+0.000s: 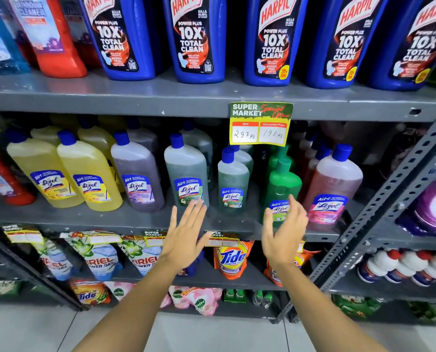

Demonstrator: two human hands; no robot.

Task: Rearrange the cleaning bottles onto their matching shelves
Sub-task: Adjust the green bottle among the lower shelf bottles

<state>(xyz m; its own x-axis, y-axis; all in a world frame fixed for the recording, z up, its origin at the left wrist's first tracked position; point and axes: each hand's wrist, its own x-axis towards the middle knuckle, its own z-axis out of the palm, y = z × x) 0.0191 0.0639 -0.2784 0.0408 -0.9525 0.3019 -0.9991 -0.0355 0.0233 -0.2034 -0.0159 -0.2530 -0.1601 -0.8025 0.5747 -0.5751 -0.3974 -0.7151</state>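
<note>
Lizol bottles stand in a row on the middle grey shelf point(89, 219): two yellow ones point(87, 171), a purple one point(138, 174), a large dark green one point(186, 171), a smaller dark green one point(233, 176), a bright green one point(283, 184) and a pink one point(333, 181). My left hand point(183, 235) is flat and open, fingertips just below the large dark green bottle's label. My right hand point(285, 229) is open and cupped in front of the bright green bottle's lower label, holding nothing.
Several blue Harpic bottles point(191, 39) line the top shelf, with a red bottle point(54, 39) at left. A price tag point(261, 123) hangs from the upper shelf edge. Ariel and Tide pouches point(230, 260) fill the shelf below. A slotted metal upright point(389, 199) stands at right.
</note>
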